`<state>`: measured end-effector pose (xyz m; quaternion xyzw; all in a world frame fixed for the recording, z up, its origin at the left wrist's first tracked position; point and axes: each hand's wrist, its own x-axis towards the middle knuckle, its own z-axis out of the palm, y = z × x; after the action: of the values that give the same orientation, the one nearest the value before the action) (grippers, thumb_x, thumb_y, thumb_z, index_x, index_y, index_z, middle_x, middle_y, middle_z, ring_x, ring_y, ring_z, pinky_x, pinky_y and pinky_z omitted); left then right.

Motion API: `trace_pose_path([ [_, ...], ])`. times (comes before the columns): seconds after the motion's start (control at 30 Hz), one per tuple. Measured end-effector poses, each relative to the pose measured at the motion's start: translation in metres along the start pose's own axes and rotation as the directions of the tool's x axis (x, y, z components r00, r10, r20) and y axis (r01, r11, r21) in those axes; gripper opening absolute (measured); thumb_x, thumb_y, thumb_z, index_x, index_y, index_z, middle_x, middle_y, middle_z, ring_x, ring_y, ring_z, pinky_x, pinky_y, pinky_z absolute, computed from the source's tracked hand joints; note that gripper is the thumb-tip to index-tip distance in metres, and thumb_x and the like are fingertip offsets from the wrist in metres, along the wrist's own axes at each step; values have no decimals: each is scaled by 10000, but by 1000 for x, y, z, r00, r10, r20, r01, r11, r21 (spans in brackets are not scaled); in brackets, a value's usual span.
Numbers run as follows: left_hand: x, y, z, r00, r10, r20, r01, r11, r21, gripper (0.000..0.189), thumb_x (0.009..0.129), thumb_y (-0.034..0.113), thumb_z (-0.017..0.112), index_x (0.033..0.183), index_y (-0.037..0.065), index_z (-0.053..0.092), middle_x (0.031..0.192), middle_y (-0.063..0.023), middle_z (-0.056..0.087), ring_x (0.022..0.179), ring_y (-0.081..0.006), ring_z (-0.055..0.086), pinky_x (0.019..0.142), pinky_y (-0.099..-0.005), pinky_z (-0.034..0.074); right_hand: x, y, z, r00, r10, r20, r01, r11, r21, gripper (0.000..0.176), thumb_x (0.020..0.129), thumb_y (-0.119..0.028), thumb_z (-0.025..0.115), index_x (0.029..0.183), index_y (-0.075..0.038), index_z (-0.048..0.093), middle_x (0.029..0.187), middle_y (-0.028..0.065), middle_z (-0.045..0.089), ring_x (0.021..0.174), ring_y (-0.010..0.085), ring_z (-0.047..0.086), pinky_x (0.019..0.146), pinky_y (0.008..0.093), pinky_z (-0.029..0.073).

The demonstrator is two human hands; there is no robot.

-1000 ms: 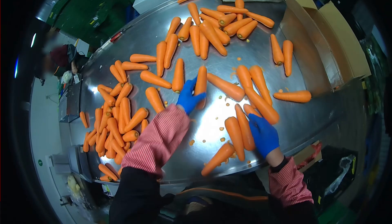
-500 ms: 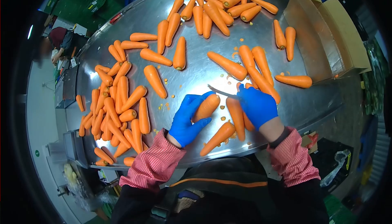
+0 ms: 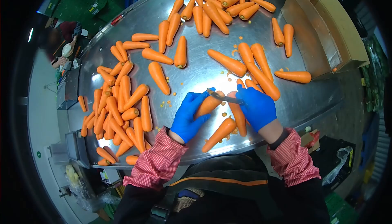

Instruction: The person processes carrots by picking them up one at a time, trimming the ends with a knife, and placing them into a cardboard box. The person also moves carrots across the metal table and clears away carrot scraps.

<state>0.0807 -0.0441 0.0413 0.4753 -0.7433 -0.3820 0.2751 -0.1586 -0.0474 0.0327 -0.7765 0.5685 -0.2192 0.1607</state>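
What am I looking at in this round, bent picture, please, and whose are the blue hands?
There is no machine here. A person wears a camera on the head that looks forward and down, and its wide lens bends the picture. The blue shapes are that person's own gloved hands. The left hand grips a carrot. The right hand holds a knife, with the blade at that carrot's far end. Beneath is a shiny steel table strewn with loose carrots, heaped thickest at the left, and small orange scraps. Cardboard boxes stand at the right edge, and another person is far off at the upper left.
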Motion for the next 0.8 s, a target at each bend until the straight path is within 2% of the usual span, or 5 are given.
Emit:
trace_pose_path([
  [0.17,-12,4,1,986,-165,18,156,885,-440,682,766,18,716,1369,76,404,1179,-81,504,1149,-242,495,1003,-355,409,-3,47,23,890,418,185,-438,895,85,249,910,-176,548,1136,-100,621,1013,138,652,915,292,640,784,332,511],
  [0.3,-11,-13,6,870,-492,-19,79,177,-981,615,852,73,643,1377,59,323,1215,-147,501,1185,-288,512,1025,-463,420,-17,18,17,960,264,96,-281,910,304,273,913,-146,539,1167,-68,600,1012,146,651,924,300,637,825,334,502],
  [0.47,-14,-24,19,814,-557,167,-56,-360,-931,489,943,313,522,1263,-37,405,1192,-219,540,1094,-350,575,951,-459,502,-17,-23,32,963,-164,-213,183,980,77,395,784,-114,652,1171,-66,591,798,70,537,683,205,582,582,319,477],
  [0.7,-23,-1,27,699,-656,285,-88,-474,-876,463,950,296,492,1259,-40,419,1195,-230,540,1087,-352,579,949,-440,505,-6,-43,39,985,-140,-104,127,985,-119,383,784,-115,631,1164,-78,593,788,83,544,700,206,589,579,324,477],
  [0.8,-41,-14,24,794,-548,264,-121,-567,-814,439,942,295,511,1235,-26,452,1196,-205,554,1108,-334,568,981,-450,473,-7,-7,61,999,-23,-22,24,999,38,349,835,-155,599,1180,-101,590,858,105,589,760,247,620,622,356,499],
])
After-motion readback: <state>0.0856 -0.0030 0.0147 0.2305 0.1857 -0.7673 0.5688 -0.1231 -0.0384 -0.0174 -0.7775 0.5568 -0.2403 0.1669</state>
